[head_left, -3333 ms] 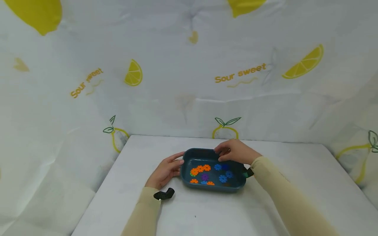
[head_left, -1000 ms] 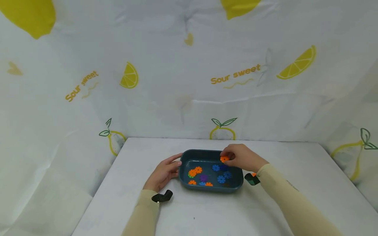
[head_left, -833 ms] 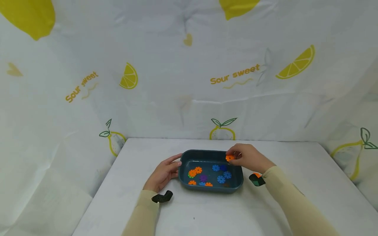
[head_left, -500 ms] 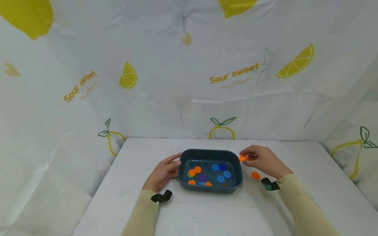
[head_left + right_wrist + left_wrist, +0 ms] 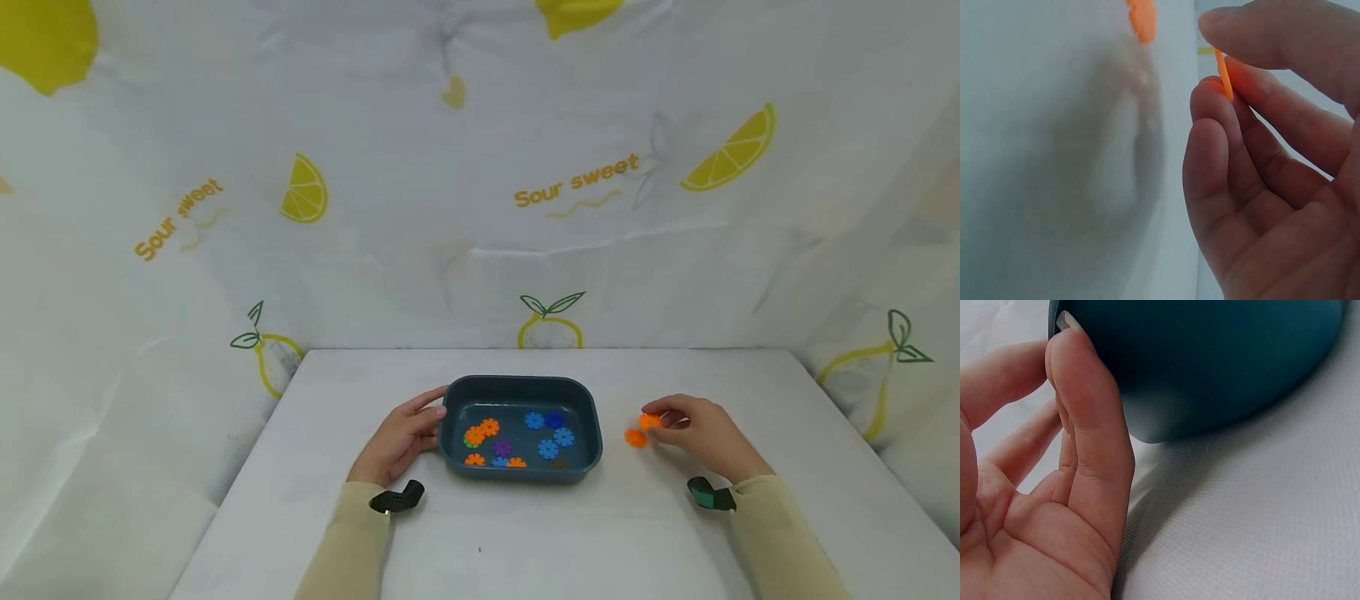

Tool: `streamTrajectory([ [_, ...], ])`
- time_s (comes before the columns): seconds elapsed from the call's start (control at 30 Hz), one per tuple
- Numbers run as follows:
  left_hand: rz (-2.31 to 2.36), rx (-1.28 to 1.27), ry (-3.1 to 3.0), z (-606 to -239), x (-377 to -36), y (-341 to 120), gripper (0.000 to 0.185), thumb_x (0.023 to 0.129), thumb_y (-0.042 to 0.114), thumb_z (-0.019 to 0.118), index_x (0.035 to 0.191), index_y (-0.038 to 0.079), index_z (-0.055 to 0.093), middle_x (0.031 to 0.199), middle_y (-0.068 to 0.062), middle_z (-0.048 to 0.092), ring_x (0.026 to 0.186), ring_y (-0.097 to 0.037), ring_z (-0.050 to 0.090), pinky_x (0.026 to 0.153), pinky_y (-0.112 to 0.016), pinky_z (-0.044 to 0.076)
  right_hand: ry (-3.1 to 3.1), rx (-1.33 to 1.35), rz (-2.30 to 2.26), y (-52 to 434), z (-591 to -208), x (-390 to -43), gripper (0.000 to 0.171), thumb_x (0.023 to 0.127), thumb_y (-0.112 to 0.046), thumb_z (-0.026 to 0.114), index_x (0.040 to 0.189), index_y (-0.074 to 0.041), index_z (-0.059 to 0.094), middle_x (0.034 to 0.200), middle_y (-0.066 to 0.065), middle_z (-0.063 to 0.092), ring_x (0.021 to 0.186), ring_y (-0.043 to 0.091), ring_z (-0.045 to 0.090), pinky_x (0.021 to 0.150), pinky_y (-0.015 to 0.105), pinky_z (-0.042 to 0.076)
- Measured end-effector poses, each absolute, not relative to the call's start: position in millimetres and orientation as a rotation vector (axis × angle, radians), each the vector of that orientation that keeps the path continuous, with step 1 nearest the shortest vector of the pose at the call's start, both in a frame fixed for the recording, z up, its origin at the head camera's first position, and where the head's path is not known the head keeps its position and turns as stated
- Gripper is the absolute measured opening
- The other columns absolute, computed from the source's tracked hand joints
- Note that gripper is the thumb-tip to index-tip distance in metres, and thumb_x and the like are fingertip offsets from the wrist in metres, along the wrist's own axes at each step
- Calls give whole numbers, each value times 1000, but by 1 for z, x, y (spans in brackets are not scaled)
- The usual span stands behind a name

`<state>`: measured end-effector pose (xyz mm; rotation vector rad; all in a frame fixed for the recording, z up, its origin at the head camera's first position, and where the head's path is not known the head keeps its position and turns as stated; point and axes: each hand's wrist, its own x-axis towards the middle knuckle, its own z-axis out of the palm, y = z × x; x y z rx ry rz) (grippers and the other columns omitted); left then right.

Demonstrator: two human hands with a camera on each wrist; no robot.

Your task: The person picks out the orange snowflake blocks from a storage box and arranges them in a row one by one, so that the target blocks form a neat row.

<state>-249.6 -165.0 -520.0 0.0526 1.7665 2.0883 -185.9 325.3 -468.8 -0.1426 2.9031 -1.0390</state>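
Right hand (image 5: 701, 433) pinches orange gear disc (image 5: 649, 421) by edge, right of blue tray (image 5: 520, 475), just above second orange disc (image 5: 635, 438) on table. Looks light, stiff, thin; rim pinch suits. Left hand (image 5: 397, 437), fingers straight, touches tray wall.

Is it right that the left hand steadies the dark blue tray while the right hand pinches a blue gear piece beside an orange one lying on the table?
Not quite: the piece pinched in the right hand is orange, not blue, as the right wrist view shows. The rest holds: the left hand rests against the dark blue tray, and another orange piece lies on the table beside it.
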Motion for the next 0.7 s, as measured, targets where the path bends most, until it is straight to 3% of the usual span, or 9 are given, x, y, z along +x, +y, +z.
streamTrajectory([
  [0.33, 2109, 24, 1756, -524, -247, -164, 54, 103, 27, 76, 155, 22, 60, 111, -1, 73, 79, -13, 63, 78, -25, 60, 2919, -141, -984, 335, -480, -183, 29, 95, -23, 84, 120, -11, 78, 113, 6, 75, 100, 20, 64, 82, 29, 55],
  [0.7, 2107, 30, 1753, -520, -247, -164, 55, 104, 26, 75, 156, 22, 59, 110, -2, 72, 77, -13, 61, 76, -24, 60, 2900, -114, -986, 333, -487, -184, 30, 94, -24, 84, 119, -11, 77, 112, 4, 74, 99, 19, 63, 83, 32, 54],
])
